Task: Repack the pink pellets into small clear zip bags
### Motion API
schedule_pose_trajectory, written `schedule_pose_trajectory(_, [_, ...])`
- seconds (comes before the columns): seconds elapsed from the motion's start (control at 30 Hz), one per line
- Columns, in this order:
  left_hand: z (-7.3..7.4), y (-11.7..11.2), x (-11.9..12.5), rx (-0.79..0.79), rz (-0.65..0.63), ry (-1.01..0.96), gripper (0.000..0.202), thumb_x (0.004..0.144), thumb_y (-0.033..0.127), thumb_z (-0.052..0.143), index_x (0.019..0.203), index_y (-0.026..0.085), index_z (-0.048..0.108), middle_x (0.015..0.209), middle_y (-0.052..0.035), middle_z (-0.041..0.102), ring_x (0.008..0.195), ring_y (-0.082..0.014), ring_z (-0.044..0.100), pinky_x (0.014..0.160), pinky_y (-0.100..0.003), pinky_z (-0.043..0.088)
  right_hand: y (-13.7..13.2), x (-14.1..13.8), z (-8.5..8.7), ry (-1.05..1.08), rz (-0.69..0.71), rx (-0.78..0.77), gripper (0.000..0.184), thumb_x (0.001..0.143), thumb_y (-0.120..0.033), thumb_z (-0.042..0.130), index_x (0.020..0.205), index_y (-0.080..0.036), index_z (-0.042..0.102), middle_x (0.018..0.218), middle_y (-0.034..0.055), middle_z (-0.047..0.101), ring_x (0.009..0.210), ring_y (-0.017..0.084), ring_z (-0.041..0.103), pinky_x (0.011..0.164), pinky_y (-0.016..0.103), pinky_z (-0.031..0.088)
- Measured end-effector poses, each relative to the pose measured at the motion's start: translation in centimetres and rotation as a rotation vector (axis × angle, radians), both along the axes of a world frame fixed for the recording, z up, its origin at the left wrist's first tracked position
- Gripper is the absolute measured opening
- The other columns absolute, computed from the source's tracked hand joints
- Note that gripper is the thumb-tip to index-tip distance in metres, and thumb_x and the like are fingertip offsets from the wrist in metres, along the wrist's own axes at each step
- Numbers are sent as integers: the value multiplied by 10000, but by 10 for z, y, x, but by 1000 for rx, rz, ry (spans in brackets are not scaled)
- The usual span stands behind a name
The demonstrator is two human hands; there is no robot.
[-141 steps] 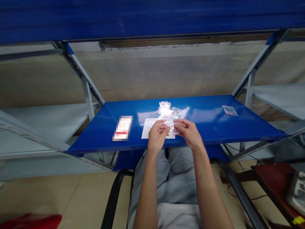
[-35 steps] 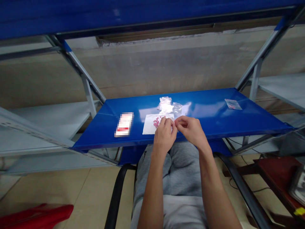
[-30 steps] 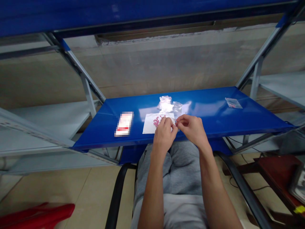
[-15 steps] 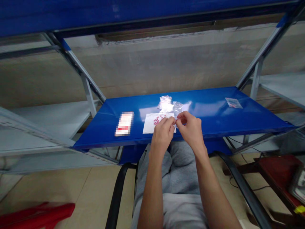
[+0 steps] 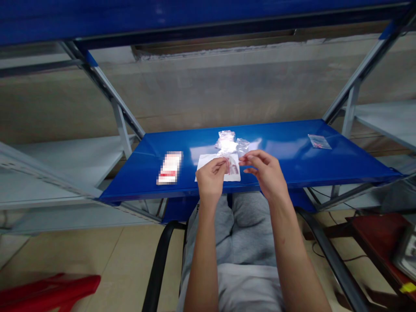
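I sit facing a blue shelf (image 5: 292, 162). My left hand (image 5: 210, 178) is closed in a pinch on the left top corner of a small clear zip bag (image 5: 232, 166) with a red strip. My right hand (image 5: 264, 170) pinches the bag's right top corner, its other fingers loosely spread. The bag hangs between both hands just above a white sheet of paper (image 5: 202, 166). A pile of empty clear bags (image 5: 227, 141) lies right behind the sheet. What the bag contains is unclear.
A small white and red card (image 5: 169, 167) lies left of the sheet. Another small clear bag (image 5: 319, 141) lies at the shelf's far right. Grey shelf posts stand at both sides. A dark red stand (image 5: 373, 242) is at lower right, and something red (image 5: 48, 292) lies on the floor.
My hands have drawn apart, the left one moving left, and the small bag now shows stretched between them. The red beads seen on the sheet earlier are now hidden.
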State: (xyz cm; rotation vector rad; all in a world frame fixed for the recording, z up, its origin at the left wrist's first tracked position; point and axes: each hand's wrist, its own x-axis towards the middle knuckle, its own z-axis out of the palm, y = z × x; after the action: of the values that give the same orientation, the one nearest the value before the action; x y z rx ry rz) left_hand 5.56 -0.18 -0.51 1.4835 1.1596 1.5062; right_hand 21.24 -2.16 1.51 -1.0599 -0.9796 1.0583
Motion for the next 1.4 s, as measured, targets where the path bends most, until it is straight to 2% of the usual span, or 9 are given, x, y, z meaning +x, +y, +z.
schedule_pose_trajectory(0.13, [0,1,-4,-36,-92,-184,244,782,332,802,922,132,796,980,-105,809,803,-205,756,757,-334,639,11,6,-17,58,-103,-162,180,780,-321,742,918,-207,718,930,47,774,863,190,724,629,239,545])
schedule_pose_trajectory(0.27, [-3,1,-5,-3,-149,-212,192,844,295,745,972,166,808,1072,-94,793,924,-202,745,841,-324,616,13,3,-25,344,285,-301,227,848,-334,726,1027,-196,730,932,80,795,818,216,771,660,285,620])
schedule_pose_trajectory(0.37, [-6,3,-8,23,-159,-153,198,881,223,676,1021,186,812,1069,-83,775,949,-187,724,838,-291,585,13,-1,-25,454,377,-271,177,872,-280,726,1011,-171,740,945,101,810,812,212,793,664,251,638])
schedule_pose_trajectory(0.6, [-7,7,-12,47,-169,30,268,866,126,583,975,176,823,961,-70,748,820,-144,667,735,-241,534,20,2,-34,470,199,-271,34,878,-150,728,886,-142,760,734,41,776,563,113,719,594,171,631])
schedule_pose_trajectory(0.77, [-12,8,-8,-144,-270,-38,311,821,161,631,1082,164,799,788,-25,723,642,-116,649,569,-206,515,25,5,-44,444,173,-251,111,789,-168,839,864,-156,757,769,29,778,648,119,734,688,200,659])
schedule_pose_trajectory(0.93, [-14,13,-4,-200,-320,-23,252,820,203,651,1010,160,810,825,-39,757,614,-111,666,539,-199,543,30,8,-53,389,79,-187,215,686,-164,909,830,-156,748,807,40,772,747,145,750,788,235,662])
schedule_pose_trajectory(1.17, [-13,25,10,-255,-172,40,289,808,99,594,992,144,811,736,-27,746,570,-106,668,515,-190,537,39,16,-54,286,-62,-108,232,665,-246,913,791,-172,733,800,44,771,793,178,767,833,292,670])
schedule_pose_trajectory(1.3, [-12,36,14,-231,-104,157,269,841,162,662,1059,179,818,782,-36,775,541,-112,650,465,-193,459,50,25,-50,209,-121,-67,257,681,-275,896,830,-181,708,799,32,772,734,167,763,796,304,677])
schedule_pose_trajectory(1.4, [-15,50,15,-155,-28,278,200,842,219,736,1015,211,837,817,-43,792,612,-144,672,586,-244,517,61,32,-48,154,-137,-71,251,703,-272,871,848,-178,688,811,36,773,697,166,763,728,300,678])
